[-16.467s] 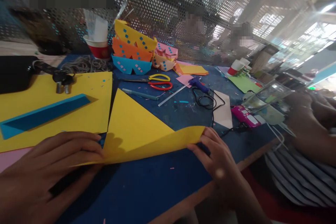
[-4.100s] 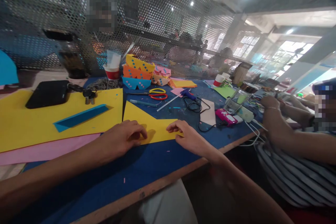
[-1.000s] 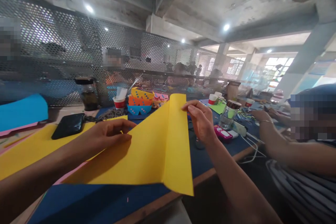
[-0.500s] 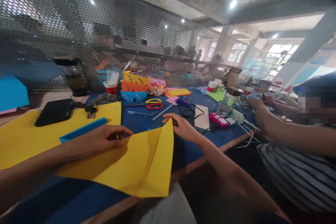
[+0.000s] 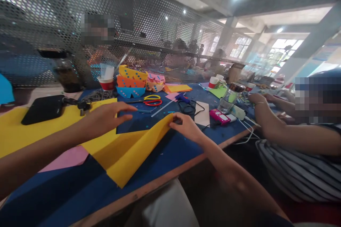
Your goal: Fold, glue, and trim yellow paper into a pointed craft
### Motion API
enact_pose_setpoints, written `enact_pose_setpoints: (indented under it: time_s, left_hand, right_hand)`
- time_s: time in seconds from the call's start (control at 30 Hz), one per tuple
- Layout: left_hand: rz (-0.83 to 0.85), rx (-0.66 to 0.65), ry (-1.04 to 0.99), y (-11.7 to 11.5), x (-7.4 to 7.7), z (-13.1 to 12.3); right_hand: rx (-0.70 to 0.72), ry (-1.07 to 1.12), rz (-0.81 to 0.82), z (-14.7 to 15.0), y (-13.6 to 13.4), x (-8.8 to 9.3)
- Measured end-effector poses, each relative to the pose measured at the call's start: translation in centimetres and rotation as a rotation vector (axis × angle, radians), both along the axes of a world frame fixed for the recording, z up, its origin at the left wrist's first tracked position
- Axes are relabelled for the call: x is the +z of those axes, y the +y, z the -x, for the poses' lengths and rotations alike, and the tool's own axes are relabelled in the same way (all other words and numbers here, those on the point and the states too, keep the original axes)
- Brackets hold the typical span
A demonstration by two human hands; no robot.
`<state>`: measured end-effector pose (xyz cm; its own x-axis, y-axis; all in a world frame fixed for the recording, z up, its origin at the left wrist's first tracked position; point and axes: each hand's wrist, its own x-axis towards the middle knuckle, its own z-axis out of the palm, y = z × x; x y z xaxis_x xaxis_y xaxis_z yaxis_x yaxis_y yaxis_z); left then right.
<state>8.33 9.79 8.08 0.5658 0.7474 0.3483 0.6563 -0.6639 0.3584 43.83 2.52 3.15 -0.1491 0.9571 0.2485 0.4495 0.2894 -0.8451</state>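
Note:
A folded yellow paper sheet [image 5: 125,152] lies slanted on the blue table [image 5: 170,156], one corner near the front edge. My right hand [image 5: 185,127] pinches its far upper corner. My left hand [image 5: 106,115] hovers above the sheet's left part with fingers stretched out and nothing in it.
Beyond lie a large yellow sheet [image 5: 16,131], pink paper [image 5: 66,158], a black phone [image 5: 42,109], scissors [image 5: 151,100], a glue gun [image 5: 182,98] with cord and stacked paper boats [image 5: 131,81]. A person in a striped top [image 5: 298,170] sits at the right. A perforated metal screen [image 5: 133,35] backs the table.
The yellow sheet has come down from being held up to lying nearly flat on the table. My left hand has let go of it and lifted away; my right hand still holds the corner.

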Motion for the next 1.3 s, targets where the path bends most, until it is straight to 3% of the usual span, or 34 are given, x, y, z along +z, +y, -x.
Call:
enact_pose_setpoints:
  time_s: [0.1,0.17,0.23,0.3,0.43,0.57,0.87,1.3]
  left_hand:
    - [-0.288,0.057,-0.171,-4.2,2.1,-1.8]
    - [-0.404,-0.059,-0.207,-7.8,2.3,-2.7]
    - [-0.438,-0.309,-0.121,-10.6,1.0,-3.3]
    - [-0.427,-0.431,0.069,-11.9,-1.6,-3.6]
    - [-0.324,-0.428,0.226,-11.3,-6.8,-3.2]
    - [-0.245,-0.374,0.238,-10.1,-8.8,-3.6]
    - [-0.202,-0.272,0.394,-10.0,-8.1,-6.8]
    - [-0.05,-0.271,0.362,-8.7,-6.6,-8.4]
  right_hand:
    - [-0.029,-0.013,0.035,0.5,0.6,-0.9]
    - [-0.049,-0.028,0.054,0.8,0.9,-1.6]
    - [-0.063,-0.052,0.059,1.0,1.1,-2.1]
    - [-0.068,-0.083,0.052,1.1,1.0,-2.3]
    - [-0.051,-0.148,0.035,1.2,0.7,-2.2]
    - [-0.025,-0.21,0.016,1.1,0.6,-1.8]
    - [0.058,-0.325,0.05,0.8,0.9,-0.4]
    - [0.158,-0.322,0.153,0.1,2.6,0.4]
